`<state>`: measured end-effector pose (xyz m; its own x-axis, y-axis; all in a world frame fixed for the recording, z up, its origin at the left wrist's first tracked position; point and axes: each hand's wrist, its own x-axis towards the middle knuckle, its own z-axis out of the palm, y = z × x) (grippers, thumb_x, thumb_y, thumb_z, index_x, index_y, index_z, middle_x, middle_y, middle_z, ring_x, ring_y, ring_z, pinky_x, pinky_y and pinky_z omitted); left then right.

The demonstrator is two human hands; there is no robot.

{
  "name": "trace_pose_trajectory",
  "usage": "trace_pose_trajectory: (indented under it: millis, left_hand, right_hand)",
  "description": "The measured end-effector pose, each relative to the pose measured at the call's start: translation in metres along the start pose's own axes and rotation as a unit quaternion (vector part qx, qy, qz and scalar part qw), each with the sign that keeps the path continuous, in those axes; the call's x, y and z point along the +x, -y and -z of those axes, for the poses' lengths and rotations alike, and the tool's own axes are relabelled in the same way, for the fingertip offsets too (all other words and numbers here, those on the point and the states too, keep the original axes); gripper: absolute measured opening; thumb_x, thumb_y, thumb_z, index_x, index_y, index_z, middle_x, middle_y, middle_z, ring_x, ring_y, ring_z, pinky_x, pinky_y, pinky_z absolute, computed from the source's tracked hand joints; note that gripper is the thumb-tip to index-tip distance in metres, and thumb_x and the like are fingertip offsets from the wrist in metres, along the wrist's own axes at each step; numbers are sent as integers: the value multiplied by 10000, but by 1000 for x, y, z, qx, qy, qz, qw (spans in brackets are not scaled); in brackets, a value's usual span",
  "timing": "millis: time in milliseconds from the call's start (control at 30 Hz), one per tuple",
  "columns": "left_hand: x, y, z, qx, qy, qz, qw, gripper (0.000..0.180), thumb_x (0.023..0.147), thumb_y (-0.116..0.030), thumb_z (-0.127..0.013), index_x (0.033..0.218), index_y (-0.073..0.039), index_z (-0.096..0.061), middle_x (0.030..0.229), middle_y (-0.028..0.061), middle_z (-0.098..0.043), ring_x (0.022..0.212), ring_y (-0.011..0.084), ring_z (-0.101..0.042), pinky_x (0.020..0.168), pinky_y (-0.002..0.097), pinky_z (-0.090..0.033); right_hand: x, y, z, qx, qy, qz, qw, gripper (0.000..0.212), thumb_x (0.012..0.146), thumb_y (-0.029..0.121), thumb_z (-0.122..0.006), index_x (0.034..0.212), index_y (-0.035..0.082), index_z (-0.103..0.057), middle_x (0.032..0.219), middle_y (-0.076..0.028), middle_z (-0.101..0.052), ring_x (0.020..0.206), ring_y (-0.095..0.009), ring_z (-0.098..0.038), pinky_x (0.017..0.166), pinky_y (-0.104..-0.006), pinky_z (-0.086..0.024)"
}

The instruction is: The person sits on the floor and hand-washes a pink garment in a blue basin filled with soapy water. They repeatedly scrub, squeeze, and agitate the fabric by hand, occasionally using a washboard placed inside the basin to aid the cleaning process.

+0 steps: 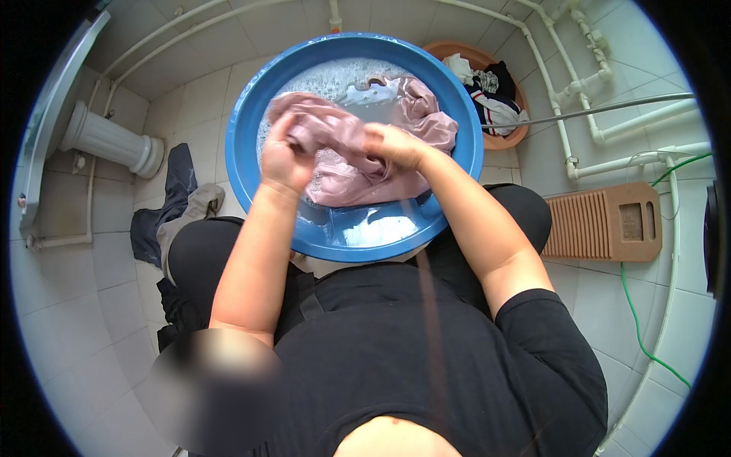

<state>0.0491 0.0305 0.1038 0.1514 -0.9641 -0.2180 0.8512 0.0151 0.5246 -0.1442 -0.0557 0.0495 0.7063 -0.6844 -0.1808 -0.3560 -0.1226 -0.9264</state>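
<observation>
In front of me stands a large blue basin (241, 156) with sudsy water (320, 78) in it. A wet pink satin garment (369, 183) lies partly in the water, and one bunched length of it is lifted between my hands. My left hand (289, 160) is closed round the bunched cloth at its left end. At the other end, my right hand (397, 145) grips the same cloth, its fingers somewhat blurred by motion. The rest of the garment spreads along the basin's right side and near side. Its exact kind cannot be made out.
Behind the basin at the right, an orange tub (520, 137) holds dark and white clothes (495, 91). A brown washboard (582, 225) leans at the right by white pipes (563, 129) and a green hose (636, 320). Dark trousers (179, 179) lie on the left floor near a white pedestal (114, 141).
</observation>
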Motion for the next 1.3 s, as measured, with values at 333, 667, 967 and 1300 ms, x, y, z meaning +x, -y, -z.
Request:
trace_pose_trajectory:
  millis: [333, 667, 967, 1300]
  left_hand:
    - [25, 43, 64, 111, -283, 79, 949, 527, 860, 17, -380, 1351, -119, -250, 1233, 201, -434, 1070, 327, -517, 871, 500, -459]
    - [26, 52, 68, 159, -131, 82, 975, 549, 913, -223, -450, 1393, -136, -198, 1286, 115, -450, 1099, 287, -510, 884, 479, -439]
    - [37, 62, 86, -20, -5, 32, 999, 465, 920, -441, -381, 1183, -77, -502, 1127, 101, -563, 1010, 227, -542, 870, 369, -447]
    - [40, 83, 111, -73, 124, 274, 951, 375, 875, -418, -436, 1009, -93, -566, 899, 72, -609, 790, 214, -595, 681, 370, -499]
  right_hand:
    - [53, -73, 32, -265, -256, -75, 927, 404, 775, 180, -537, 1167, 83, -532, 1079, -195, -589, 976, -333, -576, 852, -376, -453]
    - [44, -39, 20, -422, -137, -172, 879, 332, 741, 295, -629, 977, 64, -659, 1068, -162, -608, 958, -299, -604, 847, -386, -466]
    - [-15, 76, -96, -151, -55, 366, 916, 238, 640, 153, -599, 857, 64, -557, 882, -115, -576, 823, -288, -587, 690, -372, -488]
    - [10, 18, -64, -178, -295, 89, 934, 185, 710, 266, -561, 661, 88, -568, 676, -150, -595, 644, -327, -591, 573, -395, -479]
